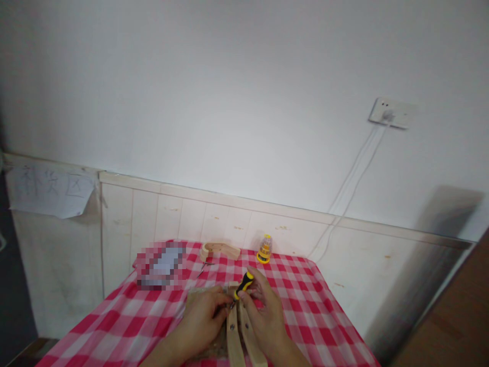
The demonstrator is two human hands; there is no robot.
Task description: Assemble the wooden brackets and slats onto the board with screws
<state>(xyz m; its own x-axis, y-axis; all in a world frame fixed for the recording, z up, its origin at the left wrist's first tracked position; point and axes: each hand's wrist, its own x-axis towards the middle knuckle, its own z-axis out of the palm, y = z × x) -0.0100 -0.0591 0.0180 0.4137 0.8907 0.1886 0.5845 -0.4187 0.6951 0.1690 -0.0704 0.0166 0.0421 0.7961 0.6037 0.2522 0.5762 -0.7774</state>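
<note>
My right hand (267, 311) is closed round a small yellow-and-black screwdriver (243, 285), whose tip points down-left at two light wooden strips (234, 339). My left hand (204, 316) rests on the wooden pieces beside the screwdriver tip, its fingers curled and pinching close to the tip; whether they hold anything there I cannot tell. The strips run toward me between both hands, on a red-and-white checked tablecloth (305, 306).
A curved wooden piece (219, 250) and a yellow screwdriver-bit holder (264, 248) stand near the table's far edge. A small dark tool (206, 266) lies before the curved piece. A blurred-out patch (160, 265) lies at the back left. Behind are a white wall, a socket (391, 113) with cables, and a paper sign (49, 189).
</note>
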